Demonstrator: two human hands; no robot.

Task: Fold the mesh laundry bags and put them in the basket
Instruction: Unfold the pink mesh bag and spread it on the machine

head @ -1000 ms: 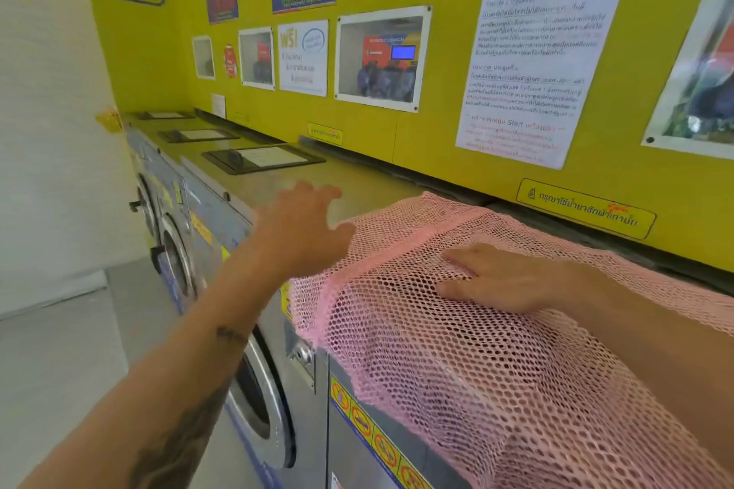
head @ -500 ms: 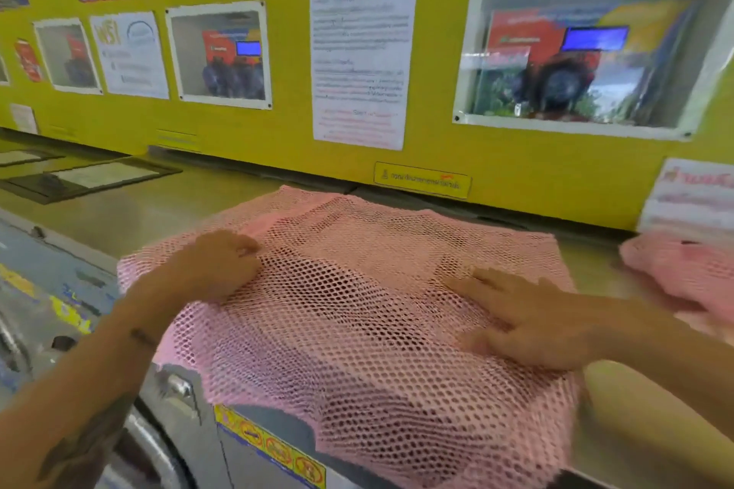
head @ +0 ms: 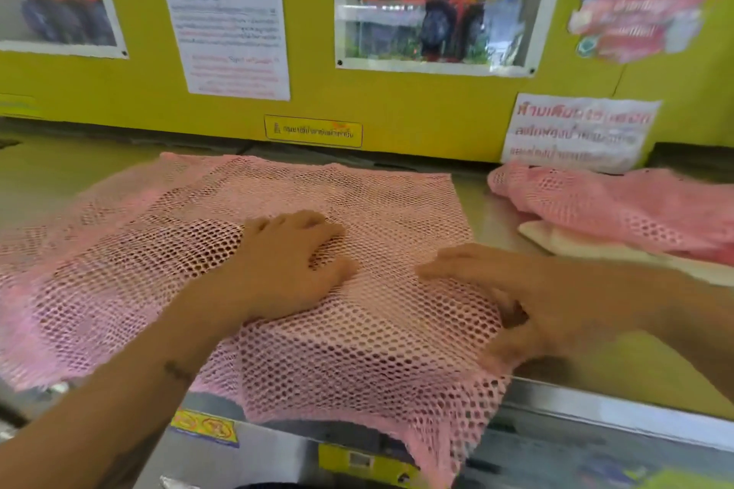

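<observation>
Pink mesh bag [head: 357,349] cut off at left edge, second pink bag [head: 619,206] cut off right

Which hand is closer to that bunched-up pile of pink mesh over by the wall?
Right. The right hand lies flat on the spread pink mesh bag, just short of the bunched pink mesh pile; the left hand rests mid-bag, farther away.

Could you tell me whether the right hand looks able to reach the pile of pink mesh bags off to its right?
Probably yes: the right hand lies flat on the spread bag, and nothing stands between it and the pile.
</observation>
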